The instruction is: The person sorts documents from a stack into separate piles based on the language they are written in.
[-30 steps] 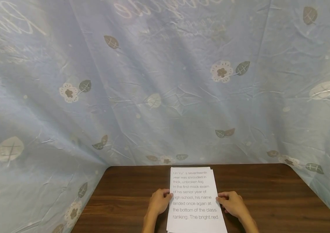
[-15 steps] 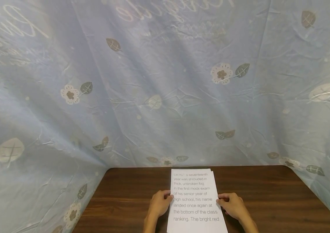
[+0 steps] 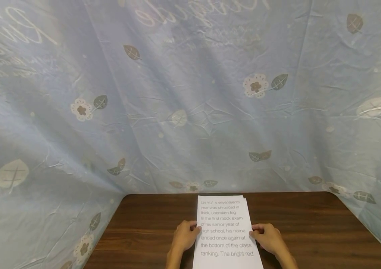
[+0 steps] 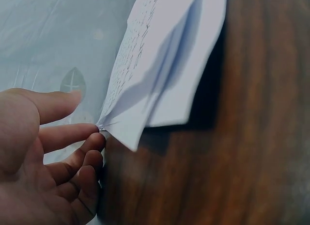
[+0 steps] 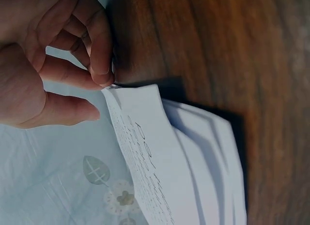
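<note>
Paper stack (image 3: 225, 232) between the two hands, over the middle of the dark wood-grain counter (image 3: 143, 228), its upper end close to the back edge and its lower end cut off by the bottom of the head view. Large grey print covers the top sheet (image 5: 145, 120) in nine lines, the last ending "The bright red", with bare white paper below. At the upper right corner a second sheet sticks out a little from under the first, so the edges there are not flush.

The left hand (image 3: 184, 236) holds the left edge about halfway along the visible length, its thumb lying over the margin beside the line about high school. The right hand (image 3: 268, 238) grips the opposite edge at nearly the same height, thumb on top as well. From each wrist, thumb and index finger stand somewhat apart, with the index fingertip touching the edge of the paper; the remaining fingers are bent.

Seen from the wrists, the lower end is loose: the top sheet bows upward, and the lower sheets (image 5: 201, 140) spread apart with gaps between them. A dark shadow (image 4: 206, 101) falls on the wood beside them; whether the whole stack is clear of the counter cannot be told.

Pale blue-grey cloth (image 3: 193, 138) hangs behind and along both sides, creased, printed with white flowers (image 3: 255, 86), leaves (image 3: 12, 173) and pale script near the top
</note>
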The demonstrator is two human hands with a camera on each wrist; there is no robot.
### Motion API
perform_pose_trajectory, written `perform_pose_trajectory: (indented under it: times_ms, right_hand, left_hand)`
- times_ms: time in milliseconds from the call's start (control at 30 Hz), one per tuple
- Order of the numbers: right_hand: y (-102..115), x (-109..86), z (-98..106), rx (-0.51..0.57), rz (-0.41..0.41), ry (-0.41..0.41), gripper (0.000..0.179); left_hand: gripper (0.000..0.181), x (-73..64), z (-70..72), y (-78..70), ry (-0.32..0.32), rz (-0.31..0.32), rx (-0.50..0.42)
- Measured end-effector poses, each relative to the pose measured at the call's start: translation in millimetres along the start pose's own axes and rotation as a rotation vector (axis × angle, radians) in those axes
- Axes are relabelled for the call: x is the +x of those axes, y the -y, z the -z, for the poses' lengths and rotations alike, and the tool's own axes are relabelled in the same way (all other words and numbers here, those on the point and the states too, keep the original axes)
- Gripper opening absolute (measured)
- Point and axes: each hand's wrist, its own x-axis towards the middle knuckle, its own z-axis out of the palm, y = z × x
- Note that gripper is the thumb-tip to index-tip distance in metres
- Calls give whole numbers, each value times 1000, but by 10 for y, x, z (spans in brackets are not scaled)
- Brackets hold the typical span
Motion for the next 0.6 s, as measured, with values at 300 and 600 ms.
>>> perform_pose_trajectory:
  times_ms: [300, 600]
  right_hand:
    - [3, 16, -4, -20, 15, -19, 31]
    - [46, 9, -9, 38, 35, -47, 38]
  left_hand:
    - [41, -30, -2, -39, -14, -21, 13]
    - [41, -47, 16, -88, -33, -50, 24]
